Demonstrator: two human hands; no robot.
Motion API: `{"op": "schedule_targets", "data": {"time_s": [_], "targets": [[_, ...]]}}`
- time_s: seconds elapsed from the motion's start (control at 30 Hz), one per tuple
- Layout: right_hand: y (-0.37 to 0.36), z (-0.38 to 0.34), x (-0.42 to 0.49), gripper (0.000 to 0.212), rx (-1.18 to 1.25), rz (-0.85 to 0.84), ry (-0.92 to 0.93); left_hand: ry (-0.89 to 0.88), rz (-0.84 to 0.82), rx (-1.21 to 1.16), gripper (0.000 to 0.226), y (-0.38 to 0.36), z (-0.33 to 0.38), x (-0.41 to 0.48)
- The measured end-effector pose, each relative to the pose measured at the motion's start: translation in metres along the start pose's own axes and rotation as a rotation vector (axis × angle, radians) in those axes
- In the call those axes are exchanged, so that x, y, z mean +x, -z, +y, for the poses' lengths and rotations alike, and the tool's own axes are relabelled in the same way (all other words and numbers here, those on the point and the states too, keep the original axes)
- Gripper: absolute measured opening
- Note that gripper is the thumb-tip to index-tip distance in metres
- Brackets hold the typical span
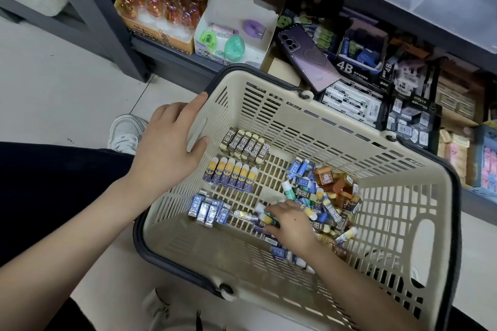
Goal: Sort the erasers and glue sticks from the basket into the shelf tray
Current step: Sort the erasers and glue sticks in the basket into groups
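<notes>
A beige plastic basket (309, 126) with a dark rim stands on the floor. Inside lie neat rows: brown 2B erasers (245, 145), yellow-capped glue sticks (233, 174) and blue erasers (208, 211). A loose heap of mixed erasers, glue sticks and small amber boxes (326, 193) fills the basket's right part. My left hand (168, 146) grips the basket's left wall at the rim. Reaching down into the heap, my right hand (290, 223) has its fingers curled around small items, among them a yellow-capped stick; exactly what it holds is partly hidden.
The low shelf behind the basket holds trays of 4B erasers (352, 103), a purple phone (306, 56), a white box of sharpeners (234, 35) and a box of amber bottles (164, 5). A white shoe (126, 131) and my dark-trousered leg lie at left.
</notes>
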State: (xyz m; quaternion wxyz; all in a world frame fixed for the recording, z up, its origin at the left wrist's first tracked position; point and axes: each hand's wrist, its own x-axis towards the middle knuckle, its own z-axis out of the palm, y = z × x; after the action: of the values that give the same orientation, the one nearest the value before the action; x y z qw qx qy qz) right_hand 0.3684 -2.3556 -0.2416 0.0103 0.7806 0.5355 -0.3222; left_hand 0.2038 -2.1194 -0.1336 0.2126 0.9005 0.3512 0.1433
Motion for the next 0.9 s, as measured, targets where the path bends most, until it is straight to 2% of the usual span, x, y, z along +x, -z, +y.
{"op": "schedule_targets", "data": {"time_s": [0.13, 0.27, 0.4, 0.53, 0.7, 0.9], "targets": [[0.000, -0.009, -0.003, 0.046, -0.089, -0.117, 0.022, 0.011, -0.006, -0.014, 0.070, 0.002, 0.002, 0.000], [-0.009, -0.024, -0.005, 0.056, -0.266, -0.213, 0.148, 0.020, -0.010, -0.019, 0.071, 0.001, 0.003, 0.000], [-0.005, -0.016, -0.004, 0.066, -0.208, -0.252, 0.153, 0.033, -0.012, -0.027, 0.068, 0.002, 0.002, 0.000], [0.003, 0.000, -0.007, 0.061, -0.233, -0.332, 0.147, 0.053, -0.039, -0.051, 0.070, 0.003, 0.004, 0.000], [0.003, -0.007, -0.004, 0.064, -0.300, -0.435, 0.157, 0.080, -0.062, -0.058, 0.070, 0.006, 0.006, 0.000], [-0.001, -0.007, 0.004, 0.056, -0.223, -0.417, 0.130, 0.083, -0.073, -0.078, 0.071, 0.006, 0.008, 0.001]]}}
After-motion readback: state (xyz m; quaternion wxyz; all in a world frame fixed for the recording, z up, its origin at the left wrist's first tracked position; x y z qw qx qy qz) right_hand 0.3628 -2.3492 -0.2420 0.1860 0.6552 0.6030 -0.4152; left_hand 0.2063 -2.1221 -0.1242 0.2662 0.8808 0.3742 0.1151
